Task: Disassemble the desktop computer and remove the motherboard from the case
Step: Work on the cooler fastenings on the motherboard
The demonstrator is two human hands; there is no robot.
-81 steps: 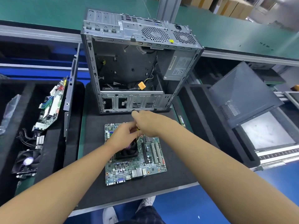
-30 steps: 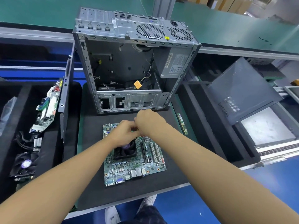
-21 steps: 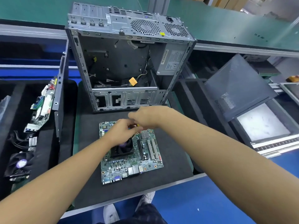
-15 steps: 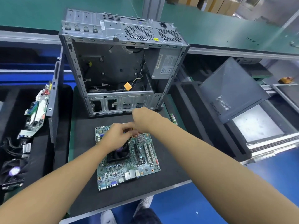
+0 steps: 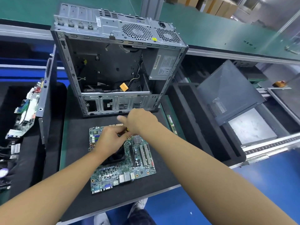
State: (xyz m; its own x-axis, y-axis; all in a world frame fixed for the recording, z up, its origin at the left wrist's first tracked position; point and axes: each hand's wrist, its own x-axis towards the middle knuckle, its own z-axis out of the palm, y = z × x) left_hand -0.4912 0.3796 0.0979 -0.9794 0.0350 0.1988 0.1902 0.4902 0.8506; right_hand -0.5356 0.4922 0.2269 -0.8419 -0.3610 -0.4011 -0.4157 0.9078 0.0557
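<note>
The green motherboard [image 5: 129, 169] lies flat on the black mat [image 5: 76, 159], outside the case. Behind it stands the open grey computer case [image 5: 113, 65], with loose cables and the power supply [image 5: 164, 65] still inside. Both hands meet over the board's black CPU fan [image 5: 116, 155]. My right hand [image 5: 139, 120] grips a small tool with a yellow handle [image 5: 127, 129], apparently a screwdriver, with the thumb sticking out to the left. My left hand [image 5: 110, 138] curls its fingers round the tool's lower part, just above the fan. The tool's tip is hidden.
A dark side panel [image 5: 227, 91] leans in the tray at the right. A RAM stick [image 5: 171, 125] lies by the mat's right edge. At the left, another board [image 5: 27, 111] and a black panel [image 5: 47, 95] stand on edge, with a fan [image 5: 3, 172] below.
Both hands have stayed together over the CPU fan, shifting only slightly. The right thumb now sticks out. The view has swung a little; the case and board have not moved.
</note>
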